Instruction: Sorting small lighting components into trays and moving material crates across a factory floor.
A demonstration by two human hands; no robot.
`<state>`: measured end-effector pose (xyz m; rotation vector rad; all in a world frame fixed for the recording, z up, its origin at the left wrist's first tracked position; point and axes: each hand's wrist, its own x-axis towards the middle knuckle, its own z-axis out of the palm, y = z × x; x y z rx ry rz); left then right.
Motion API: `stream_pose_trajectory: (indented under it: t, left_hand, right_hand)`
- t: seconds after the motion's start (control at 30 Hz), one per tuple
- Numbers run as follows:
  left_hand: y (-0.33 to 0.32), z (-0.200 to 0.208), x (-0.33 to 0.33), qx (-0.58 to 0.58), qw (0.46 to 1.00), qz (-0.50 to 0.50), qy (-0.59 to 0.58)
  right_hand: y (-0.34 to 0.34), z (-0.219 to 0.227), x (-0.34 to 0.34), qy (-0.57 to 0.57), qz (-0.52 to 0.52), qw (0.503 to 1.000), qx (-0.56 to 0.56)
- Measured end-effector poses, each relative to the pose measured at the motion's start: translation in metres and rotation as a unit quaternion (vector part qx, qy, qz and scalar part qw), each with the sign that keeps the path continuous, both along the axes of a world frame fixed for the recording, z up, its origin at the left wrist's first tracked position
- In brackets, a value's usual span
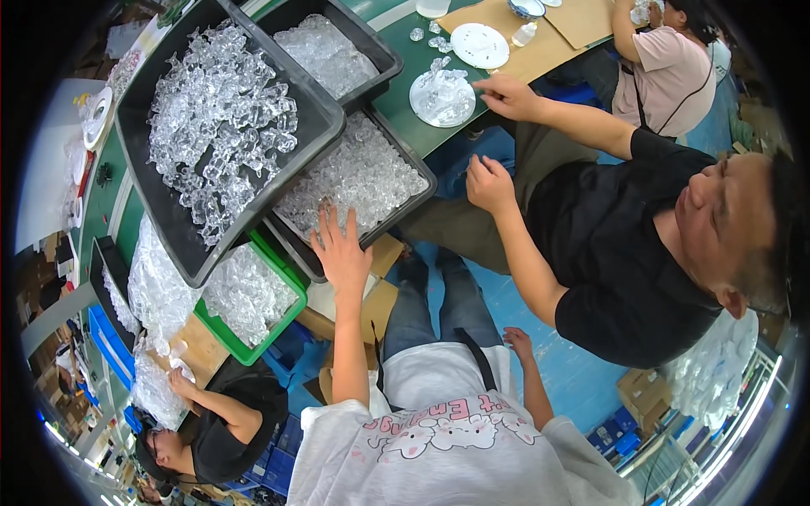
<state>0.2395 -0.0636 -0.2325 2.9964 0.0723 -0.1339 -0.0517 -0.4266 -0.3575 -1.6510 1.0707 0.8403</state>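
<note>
My left hand (342,250) reaches forward with its fingers spread. The fingertips rest at the near edge of a dark tray (419,187), touching the clear plastic pieces (359,173) heaped in it. My right hand (517,342) hangs low by my side, fingers loosely apart and nothing visible in it. A larger black tray (316,139), tilted and holding more clear pieces (224,118), sits above and left of my left hand. Below it, a green bin (295,308) holds clear pieces in what looks like plastic film.
Another black tray (384,67) stands behind. At right, a person in black (624,244) sits by a white plate (443,97) of clear pieces. Another person (228,422) handles a clear bag (156,392) at lower left. A cardboard box (645,396) stands on the blue floor.
</note>
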Motion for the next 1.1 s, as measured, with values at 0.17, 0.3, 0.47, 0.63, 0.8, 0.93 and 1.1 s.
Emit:
stream_pose_trajectory:
  t: [0.17,0.3,0.47,0.63,0.8,0.93,1.1]
  left_hand:
    - [0.0,-0.001,0.001,0.012,1.0,-0.002,0.015]
    - [-0.001,0.0,0.001,0.012,1.0,-0.002,0.006]
    - [-0.003,0.001,0.0,0.007,1.0,0.0,-0.001]
    - [-0.004,0.003,0.0,0.006,1.0,0.0,-0.003]
    - [-0.003,0.002,-0.002,0.015,1.0,-0.007,-0.005]
    - [-0.005,0.001,-0.002,0.017,1.0,-0.01,-0.006]
    - [-0.009,0.001,-0.004,0.021,0.999,-0.018,-0.02]
  right_hand:
    - [-0.001,-0.003,-0.003,-0.005,-0.004,1.0,0.007]
    - [-0.002,-0.008,-0.005,-0.011,-0.004,1.0,0.008]
    - [-0.002,-0.011,-0.007,-0.007,-0.008,1.0,0.004]
    - [0.0,-0.012,-0.01,-0.019,-0.009,1.0,0.007]
    - [0.005,-0.007,-0.008,-0.026,-0.012,1.0,0.005]
    - [0.008,-0.009,-0.008,-0.025,-0.028,0.999,0.011]
    - [0.008,-0.018,-0.016,-0.059,-0.055,0.996,0.025]
